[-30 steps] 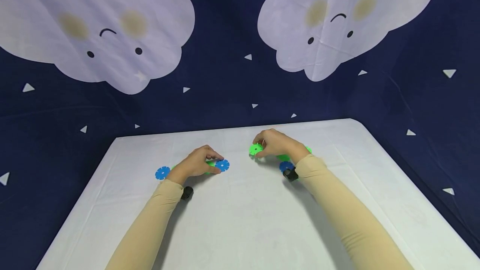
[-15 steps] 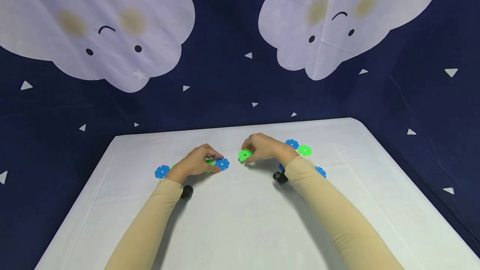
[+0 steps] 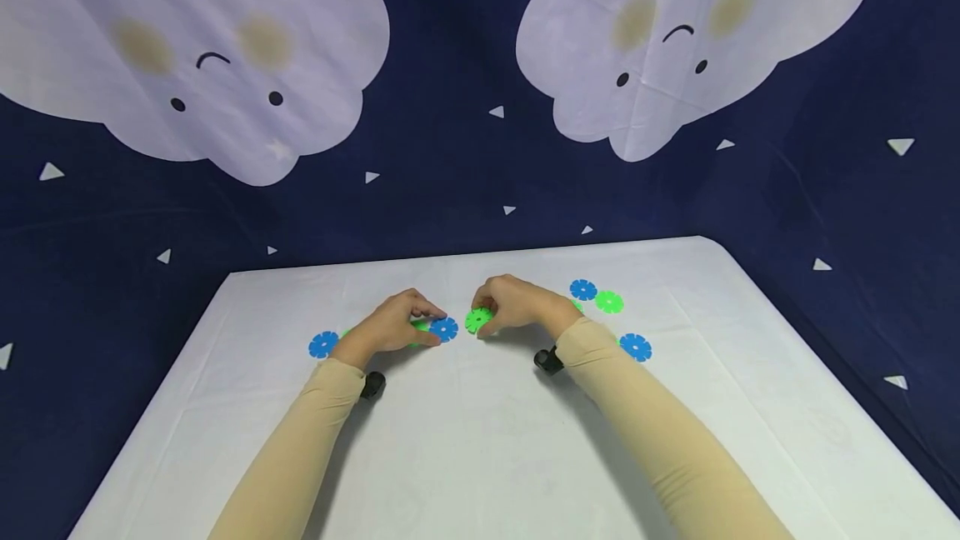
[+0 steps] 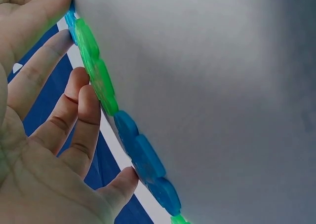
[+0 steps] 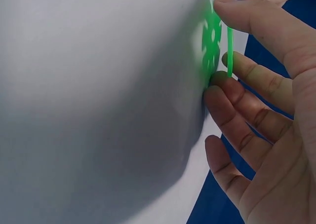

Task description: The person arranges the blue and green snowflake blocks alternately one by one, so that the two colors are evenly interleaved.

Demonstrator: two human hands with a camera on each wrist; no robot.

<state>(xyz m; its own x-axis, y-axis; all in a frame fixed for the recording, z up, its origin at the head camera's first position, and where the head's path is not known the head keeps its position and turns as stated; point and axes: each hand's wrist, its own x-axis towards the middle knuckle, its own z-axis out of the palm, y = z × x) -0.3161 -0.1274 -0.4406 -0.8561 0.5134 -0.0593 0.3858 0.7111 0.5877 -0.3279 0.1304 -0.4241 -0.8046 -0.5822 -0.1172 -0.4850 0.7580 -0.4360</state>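
Note:
My left hand pinches a blue notched building disc between thumb and fingertips at the right end of a row lying on the table. A green disc and another blue disc follow it in the row, edges meeting, partly under that hand in the head view. At the row's left end lies a blue disc. My right hand holds a single green notched disc by its rim, just right of the row. In the right wrist view this green disc stands edge-on above its green-tinted shadow.
More discs lie right of the right hand on the white table: a blue disc, a green disc and a nearer blue disc. The right forearm partly covers others. A dark cloud-print cloth hangs behind the table.
My right hand has carried the green disc leftward and slightly nearer, close to the blue disc in my left hand. Discs behind the right arm have come into view. The left hand has stayed put.

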